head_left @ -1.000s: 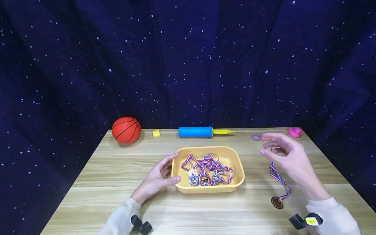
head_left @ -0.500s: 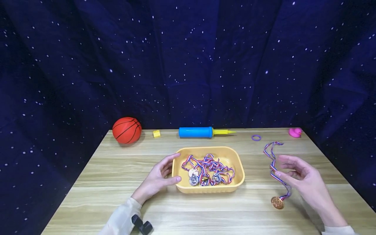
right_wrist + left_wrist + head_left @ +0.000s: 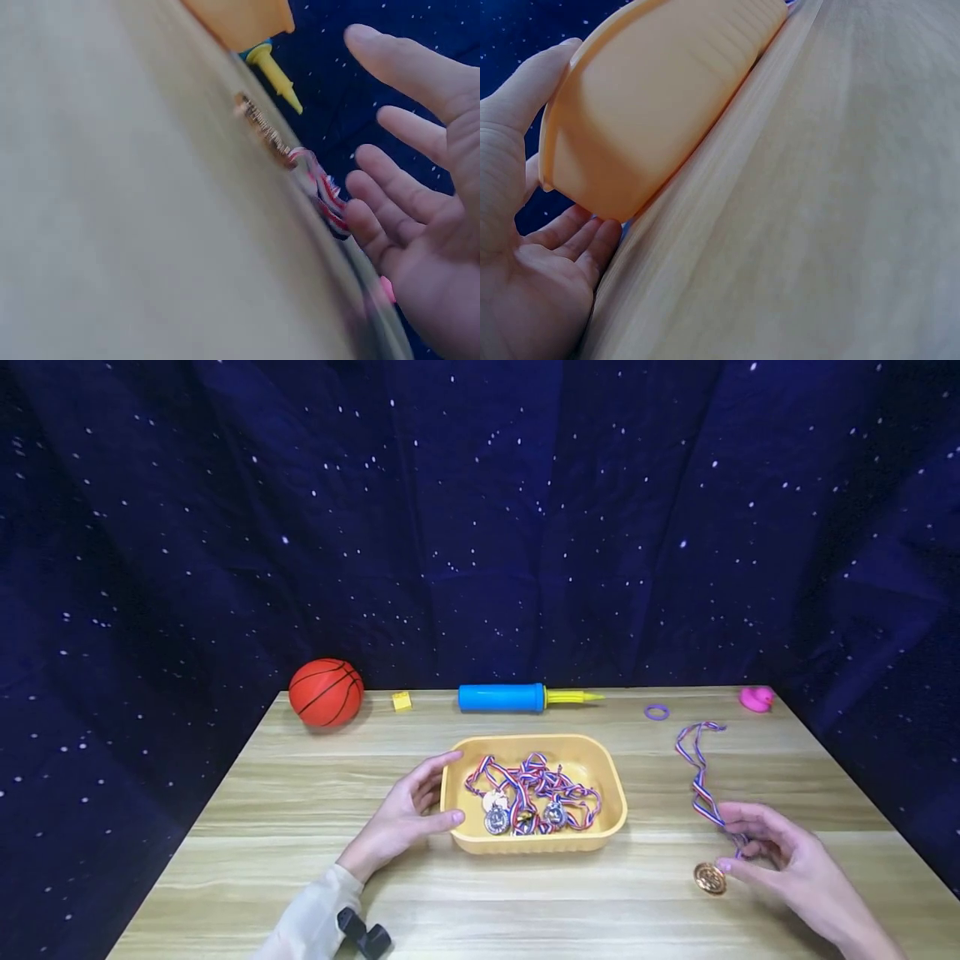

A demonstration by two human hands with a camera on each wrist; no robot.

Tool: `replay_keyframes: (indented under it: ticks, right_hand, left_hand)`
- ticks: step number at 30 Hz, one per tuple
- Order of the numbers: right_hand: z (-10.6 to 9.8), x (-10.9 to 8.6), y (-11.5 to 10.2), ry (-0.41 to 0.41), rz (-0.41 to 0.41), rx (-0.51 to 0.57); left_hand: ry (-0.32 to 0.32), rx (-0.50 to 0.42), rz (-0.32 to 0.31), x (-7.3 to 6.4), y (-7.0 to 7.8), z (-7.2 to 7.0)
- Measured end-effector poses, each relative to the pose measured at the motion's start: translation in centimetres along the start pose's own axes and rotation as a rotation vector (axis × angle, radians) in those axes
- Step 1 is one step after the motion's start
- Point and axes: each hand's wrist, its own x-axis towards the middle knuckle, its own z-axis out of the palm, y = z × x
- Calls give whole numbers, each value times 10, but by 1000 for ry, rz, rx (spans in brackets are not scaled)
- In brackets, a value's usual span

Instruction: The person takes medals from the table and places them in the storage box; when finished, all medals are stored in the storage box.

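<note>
A yellow-orange plastic bin (image 3: pixel 611 827) stands on the table, holding several medals with tangled red, white and blue ribbons (image 3: pixel 532 768). My left hand (image 3: pixel 405 818) grips the bin's left end, thumb at the near rim and fingers along the outer side. In the left wrist view the thumb touches the rim and fingertips (image 3: pixel 609 229) meet the lower wall. A bronze-coloured medal (image 3: pixel 709 878) lies to the right, its striped ribbon (image 3: pixel 701 789) stretched away over the table. Over the ribbon's near end hovers my right hand (image 3: pixel 787 868), fingers loosely bent and apart, with nothing held.
Along the table's back edge are a red basketball (image 3: pixel 326 693), a small yellow block (image 3: pixel 402 701), a blue and yellow hand pump (image 3: pixel 502 697), a purple ring (image 3: pixel 656 712) and a pink rubber duck (image 3: pixel 756 698). A dark starry curtain (image 3: pixel 480 527) hangs behind.
My right hand has let go of the ribbon's far end and come back toward me, down to beside the bronze medal. The left hand and bin stay where they were.
</note>
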Motion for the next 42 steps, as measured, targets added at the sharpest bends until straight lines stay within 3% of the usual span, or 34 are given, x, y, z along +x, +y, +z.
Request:
replay_keyframes:
  ticks: [6, 15, 24, 29, 33, 37, 42]
  right_hand:
    - [1, -7, 12, -79, -35, -18]
    - [5, -10, 16, -77, -106, -131]
    - [5, -8, 18, -105, -187, -154]
    - [5, -8, 18, -122, -199, -108]
    - [5, -8, 17, -132, -141, -46]
    - [4, -8, 14, -98, -53, -17]
    - [2, -7, 13, -56, -4, 15]
  left_hand:
    - [1, -7, 5, 0, 0, -1]
    - [-3, -4, 8, 0, -1, -1]
    - [-2, -4, 8, 0, 0, -1]
    - [-4, -5, 6, 1, -1, -1]
    - [-5, -5, 1, 1, -1, -1]
    - [-3, -4, 0, 1, -1, -1]
    - [-5, -6, 6, 1, -1, -1]
